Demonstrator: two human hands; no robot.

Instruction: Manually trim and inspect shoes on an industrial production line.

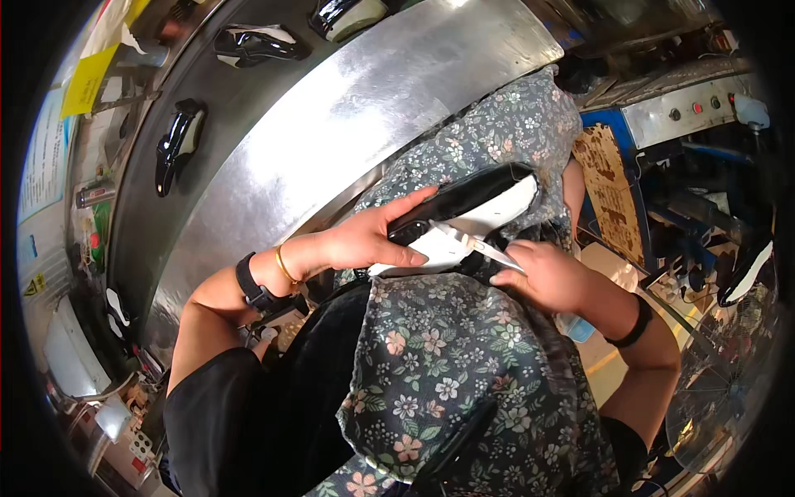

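Observation:
A glossy black shoe, its white underside partly turned up, lies across my lap on a floral apron. My left hand grips it at the left end, thumb on the white underside and fingers along the black upper. In my closed right hand is a slim whitish tool, perhaps a small brush. Its far end reaches over the middle of the shoe, at the edge of the white area; whether it touches there I cannot tell.
Beyond my lap curves a shiny metal bench edge, with a dark belt behind it. Black shoes, including one shoe, sit along the belt. At right stand a blue machine with a control panel, another shoe and a wire fan guard.

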